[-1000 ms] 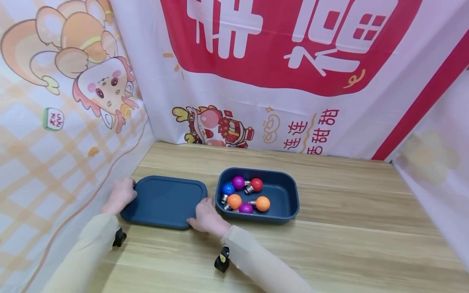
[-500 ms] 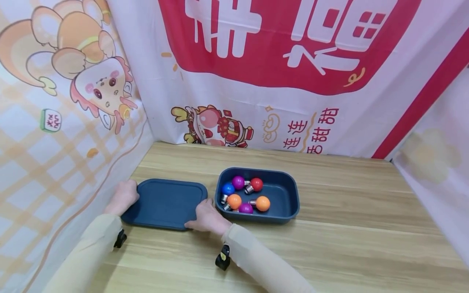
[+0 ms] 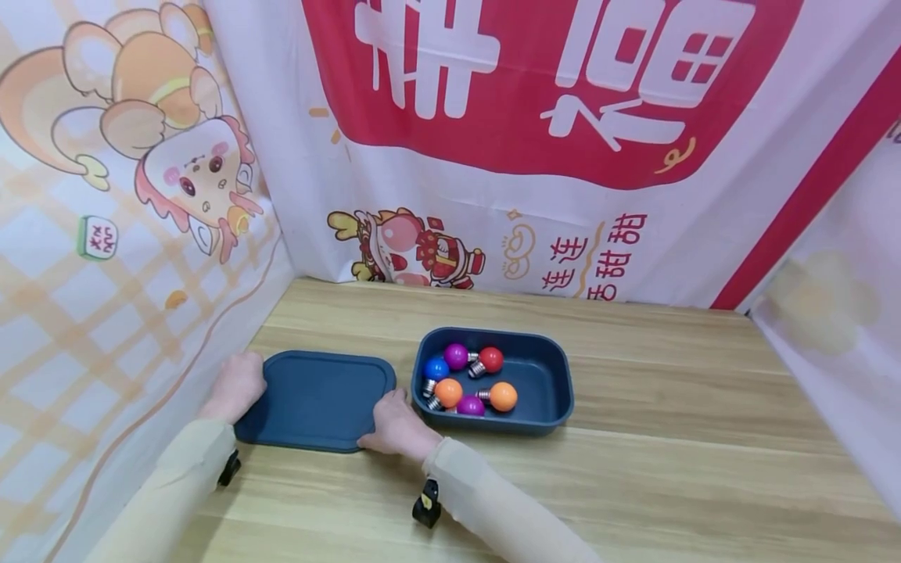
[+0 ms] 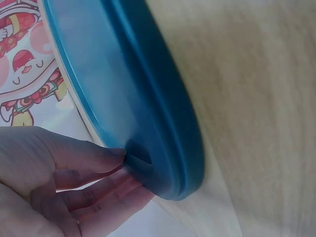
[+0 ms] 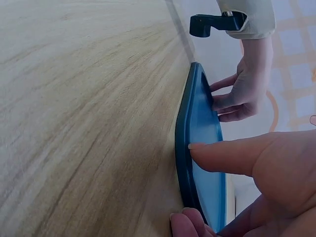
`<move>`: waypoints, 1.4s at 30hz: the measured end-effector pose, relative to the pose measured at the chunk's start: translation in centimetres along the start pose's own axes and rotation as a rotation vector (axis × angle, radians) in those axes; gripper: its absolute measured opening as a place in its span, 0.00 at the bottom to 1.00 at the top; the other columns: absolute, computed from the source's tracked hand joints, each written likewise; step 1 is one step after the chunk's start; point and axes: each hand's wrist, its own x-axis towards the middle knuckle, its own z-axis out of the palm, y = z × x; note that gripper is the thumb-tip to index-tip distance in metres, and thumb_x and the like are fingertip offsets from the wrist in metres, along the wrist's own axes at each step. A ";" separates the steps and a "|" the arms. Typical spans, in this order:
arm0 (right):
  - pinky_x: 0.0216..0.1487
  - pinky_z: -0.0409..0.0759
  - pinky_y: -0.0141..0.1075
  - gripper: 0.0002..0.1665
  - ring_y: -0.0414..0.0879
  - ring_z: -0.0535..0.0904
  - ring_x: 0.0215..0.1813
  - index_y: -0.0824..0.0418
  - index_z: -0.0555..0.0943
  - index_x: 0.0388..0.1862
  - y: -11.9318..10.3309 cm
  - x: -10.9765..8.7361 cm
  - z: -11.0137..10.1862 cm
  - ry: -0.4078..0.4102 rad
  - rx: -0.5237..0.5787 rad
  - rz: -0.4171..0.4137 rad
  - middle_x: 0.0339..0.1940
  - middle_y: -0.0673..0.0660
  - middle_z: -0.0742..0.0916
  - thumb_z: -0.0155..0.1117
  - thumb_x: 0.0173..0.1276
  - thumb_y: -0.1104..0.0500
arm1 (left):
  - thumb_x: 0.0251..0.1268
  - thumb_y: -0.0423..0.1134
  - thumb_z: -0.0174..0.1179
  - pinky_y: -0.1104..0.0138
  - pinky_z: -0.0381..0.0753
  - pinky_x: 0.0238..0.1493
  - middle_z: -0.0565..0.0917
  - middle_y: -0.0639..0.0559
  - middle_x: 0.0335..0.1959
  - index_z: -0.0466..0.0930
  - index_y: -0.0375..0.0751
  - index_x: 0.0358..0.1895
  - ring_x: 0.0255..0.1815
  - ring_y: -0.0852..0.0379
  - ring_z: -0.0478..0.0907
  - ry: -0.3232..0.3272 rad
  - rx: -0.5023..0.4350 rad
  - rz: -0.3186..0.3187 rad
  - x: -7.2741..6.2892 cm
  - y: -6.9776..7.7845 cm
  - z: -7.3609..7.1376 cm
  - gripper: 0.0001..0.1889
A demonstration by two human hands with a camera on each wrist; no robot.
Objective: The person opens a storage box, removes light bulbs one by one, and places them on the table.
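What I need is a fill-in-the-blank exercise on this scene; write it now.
1. In the left wrist view, the digit that the left hand lays on top of the dark blue lid is its ____.
2. Of the left hand and right hand, the one nearer the open box is the ____.
3. The orange bulbs in the box number ____.
4. Besides the blue bulb, the only colour seen on just one bulb is ____.

Missing words: thumb; right; two; red.
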 end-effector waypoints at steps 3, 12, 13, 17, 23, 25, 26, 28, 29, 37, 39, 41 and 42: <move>0.63 0.79 0.35 0.46 0.50 0.71 0.55 0.74 0.71 0.65 0.0 0.0 0.0 -0.006 0.011 0.010 0.63 0.66 0.76 0.72 0.61 0.42 | 0.52 0.20 0.49 0.45 0.78 0.27 0.80 0.28 0.23 0.75 0.27 0.21 0.25 0.31 0.78 0.014 0.010 -0.001 -0.1 -0.1 0.2 0.07; 0.73 0.72 0.43 0.54 0.54 0.66 0.76 0.70 0.56 0.77 -0.1 -1.3 -1.0 -0.034 0.151 0.048 0.78 0.68 0.63 0.68 0.66 0.42 | 0.53 0.21 0.50 0.53 0.74 0.22 0.79 0.31 0.22 0.73 0.29 0.20 0.21 0.40 0.76 -0.046 -0.013 -0.036 0.0 -0.3 -0.1 0.07; 0.73 0.72 0.43 0.53 0.53 0.66 0.76 0.68 0.55 0.78 0.0 -1.6 -1.1 -0.035 0.168 0.047 0.79 0.68 0.62 0.67 0.66 0.42 | 0.53 0.22 0.50 0.54 0.73 0.22 0.78 0.32 0.21 0.73 0.30 0.20 0.20 0.42 0.75 -0.054 -0.016 -0.042 -0.1 -0.4 -0.2 0.08; 0.70 0.76 0.45 0.50 0.51 0.71 0.71 0.62 0.57 0.79 0.0 -2.7 -2.0 -0.002 0.199 0.003 0.77 0.65 0.65 0.66 0.67 0.43 | 0.58 0.25 0.52 0.60 0.68 0.17 0.74 0.40 0.16 0.68 0.36 0.16 0.17 0.47 0.70 -0.032 -0.029 -0.049 -0.2 -0.3 -0.6 0.13; 0.61 0.82 0.40 0.39 0.45 0.77 0.57 0.59 0.68 0.72 0.0 -3.7 -3.2 0.045 0.194 -0.100 0.67 0.60 0.76 0.66 0.68 0.44 | 0.64 0.29 0.55 0.65 0.62 0.15 0.69 0.46 0.12 0.67 0.38 0.14 0.13 0.53 0.64 0.088 -0.062 -0.010 0.2 0.7 -1.4 0.18; 0.58 0.83 0.36 0.37 0.43 0.77 0.53 0.58 0.70 0.71 0.1 -3.8 -3.6 0.051 0.186 -0.133 0.64 0.58 0.79 0.66 0.69 0.44 | 0.64 0.30 0.56 0.64 0.64 0.16 0.71 0.45 0.12 0.71 0.36 0.17 0.13 0.53 0.65 0.108 -0.057 0.009 0.4 1.4 -1.8 0.15; 0.56 0.83 0.35 0.35 0.42 0.77 0.52 0.58 0.72 0.70 0.1 -3.9 -3.8 0.054 0.182 -0.149 0.62 0.57 0.80 0.66 0.69 0.44 | 0.64 0.30 0.57 0.63 0.65 0.16 0.73 0.44 0.13 0.74 0.34 0.19 0.13 0.53 0.66 0.117 -0.048 0.022 0.5 1.8 -2.0 0.14; 0.51 0.83 0.32 0.33 0.42 0.78 0.50 0.59 0.74 0.67 0.3 -4.2 -4.2 0.066 0.185 -0.186 0.60 0.57 0.82 0.66 0.69 0.45 | 0.63 0.30 0.58 0.60 0.70 0.18 0.78 0.39 0.16 0.79 0.28 0.24 0.14 0.51 0.70 0.131 -0.040 0.042 0.6 2.9 -2.3 0.11; 0.49 0.83 0.30 0.32 0.42 0.78 0.49 0.59 0.75 0.67 0.4 -4.3 -4.4 0.072 0.189 -0.201 0.59 0.57 0.82 0.66 0.69 0.46 | 0.63 0.30 0.58 0.57 0.74 0.20 0.81 0.35 0.19 0.81 0.25 0.28 0.16 0.49 0.73 0.137 -0.038 0.055 0.7 3.5 -2.5 0.10; 0.39 0.79 0.23 0.24 0.39 0.80 0.40 0.60 0.80 0.60 2.3 -5.3 -6.1 0.156 0.245 -0.278 0.53 0.57 0.84 0.67 0.69 0.50 | 0.66 0.33 0.59 0.47 0.86 0.36 0.87 0.28 0.41 0.83 0.23 0.48 0.36 0.36 0.86 0.195 -0.057 0.160 0.7 9.0 -3.2 0.14; 0.38 0.79 0.22 0.23 0.39 0.80 0.39 0.60 0.80 0.58 2.9 -5.5 -6.5 0.175 0.263 -0.276 0.52 0.57 0.84 0.67 0.69 0.51 | 0.66 0.33 0.60 0.48 0.86 0.36 0.87 0.30 0.41 0.84 0.24 0.47 0.36 0.37 0.86 0.218 -0.064 0.194 0.6 10.4 -3.2 0.14; 0.39 0.78 0.22 0.21 0.39 0.80 0.40 0.60 0.81 0.57 3.6 -5.6 -6.9 0.203 0.253 -0.278 0.51 0.56 0.84 0.67 0.69 0.51 | 0.65 0.34 0.61 0.49 0.86 0.36 0.88 0.31 0.41 0.84 0.26 0.47 0.37 0.38 0.86 0.239 -0.078 0.228 0.4 11.7 -3.2 0.14; 0.39 0.79 0.22 0.21 0.40 0.80 0.40 0.60 0.82 0.56 3.9 -5.7 -7.1 0.219 0.249 -0.282 0.50 0.56 0.84 0.67 0.69 0.51 | 0.65 0.34 0.62 0.49 0.86 0.37 0.88 0.32 0.41 0.84 0.26 0.46 0.38 0.38 0.86 0.248 -0.085 0.240 0.4 12.3 -3.2 0.13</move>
